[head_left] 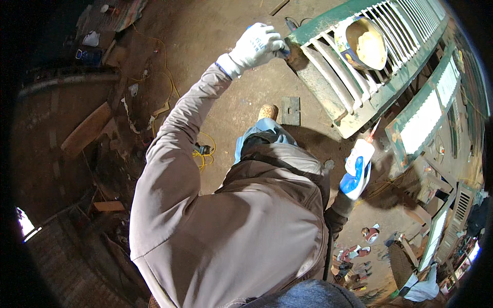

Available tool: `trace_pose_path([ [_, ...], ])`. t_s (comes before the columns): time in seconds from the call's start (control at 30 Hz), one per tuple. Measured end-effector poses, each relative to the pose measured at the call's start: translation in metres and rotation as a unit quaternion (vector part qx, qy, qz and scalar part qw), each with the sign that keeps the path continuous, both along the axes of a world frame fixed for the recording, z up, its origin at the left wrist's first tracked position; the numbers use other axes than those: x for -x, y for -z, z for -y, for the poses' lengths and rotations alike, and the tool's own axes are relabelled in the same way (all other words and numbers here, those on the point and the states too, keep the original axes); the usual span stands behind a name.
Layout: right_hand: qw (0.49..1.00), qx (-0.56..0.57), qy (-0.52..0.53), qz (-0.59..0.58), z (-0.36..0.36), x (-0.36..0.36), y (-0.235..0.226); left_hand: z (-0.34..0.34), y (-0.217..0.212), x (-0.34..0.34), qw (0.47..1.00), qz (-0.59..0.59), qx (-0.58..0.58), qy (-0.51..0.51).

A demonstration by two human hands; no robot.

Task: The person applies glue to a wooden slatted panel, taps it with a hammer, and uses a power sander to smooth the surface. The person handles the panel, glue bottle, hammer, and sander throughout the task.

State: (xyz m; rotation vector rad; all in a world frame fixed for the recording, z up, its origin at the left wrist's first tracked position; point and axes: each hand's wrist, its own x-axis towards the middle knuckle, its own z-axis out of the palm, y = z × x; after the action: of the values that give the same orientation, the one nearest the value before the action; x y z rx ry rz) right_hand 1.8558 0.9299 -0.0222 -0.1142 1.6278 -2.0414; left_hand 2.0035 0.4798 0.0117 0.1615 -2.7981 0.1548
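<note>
Left hand [257, 43] grips a tool [284, 51] at the grille's [328, 84] eleven o'clock corner, right hand [357, 172] clutches a brush [374, 131]; jolting could topple the can [362, 43].

Dirt floor [226, 66] here, brown and pretty messy. A small grey metal plate [290, 110] lies flat near the middle, just beside a tan shoe [268, 111]. Yellow cable [204, 154] snakes down from the top and bunches in a coil. A plank [86, 129] lies toward the left edge, a white rag [91, 38] at the top-left corner, and some crushed cans [359, 246] toward the bottom right.
</note>
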Motion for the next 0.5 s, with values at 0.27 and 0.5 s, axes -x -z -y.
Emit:
trace_pose_path([
  [0.27, 1.000, -0.028, 0.001, -0.010, 0.027, 0.002, -0.027, 0.000, 0.034, -0.010, 0.994, -0.084, -0.028, 0.060],
  [0.5, 0.999, -0.032, 0.003, -0.014, 0.022, -0.001, -0.016, 0.007, 0.036, 0.000, 0.989, -0.113, -0.056, 0.077],
])
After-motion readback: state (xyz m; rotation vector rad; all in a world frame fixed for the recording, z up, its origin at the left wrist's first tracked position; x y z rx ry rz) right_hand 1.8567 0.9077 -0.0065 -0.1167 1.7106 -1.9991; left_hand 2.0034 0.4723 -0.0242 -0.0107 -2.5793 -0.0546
